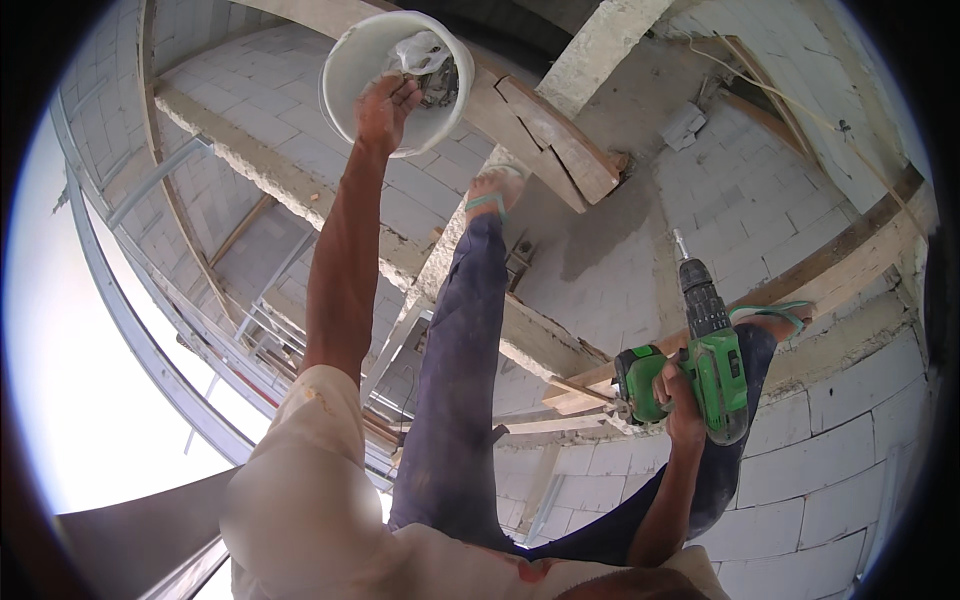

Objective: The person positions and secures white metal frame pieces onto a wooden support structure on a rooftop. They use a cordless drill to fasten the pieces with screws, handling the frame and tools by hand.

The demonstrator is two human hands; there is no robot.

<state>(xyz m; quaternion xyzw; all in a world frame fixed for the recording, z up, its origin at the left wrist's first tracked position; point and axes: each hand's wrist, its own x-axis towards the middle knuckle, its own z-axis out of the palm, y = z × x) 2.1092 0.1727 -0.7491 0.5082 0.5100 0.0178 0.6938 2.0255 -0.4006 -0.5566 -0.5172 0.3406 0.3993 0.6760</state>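
Note:
My left hand reaches inside a white bucket at the top, fingers curled among small, dark metal pieces beside a crumpled clear plastic bag; what the fingertips hold, if anything, is unclear. At the right, my right hand grips the handle of a green and black cordless drill, its silver bit pointing up toward the top of the view.
My feet in sandals rest on narrow concrete and timber beams high above lower levels with block walls. Loose boards lie beside the bucket. Metal framing runs along the left; a cord runs at upper right.

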